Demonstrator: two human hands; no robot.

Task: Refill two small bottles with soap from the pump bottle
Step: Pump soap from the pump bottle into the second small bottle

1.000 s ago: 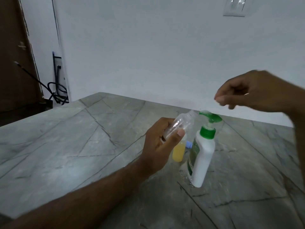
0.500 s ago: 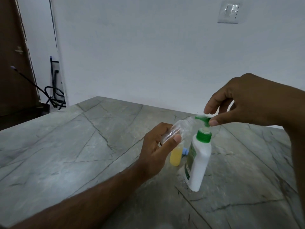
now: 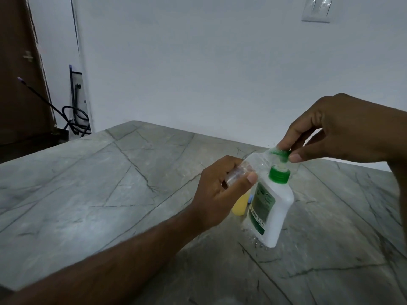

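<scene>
- My left hand [image 3: 217,194] grips the clear small bottle [image 3: 253,166], tilted toward 2 o'clock.
- My right hand [image 3: 343,133] pinches the pump bottle [image 3: 273,208]'s green top [image 3: 280,154].

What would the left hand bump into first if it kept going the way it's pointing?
Likely the pump bottle: the left hand aims the clear bottle up and right toward the green pump head, which the right hand pinches. Depth is unclear.

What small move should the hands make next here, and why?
Probably press the green pump head down. The right hand pinches it between thumb and fingers, and the left hand holds the empty clear bottle tilted, its mouth up at the nozzle. The white pump bottle stands on the counter.
</scene>
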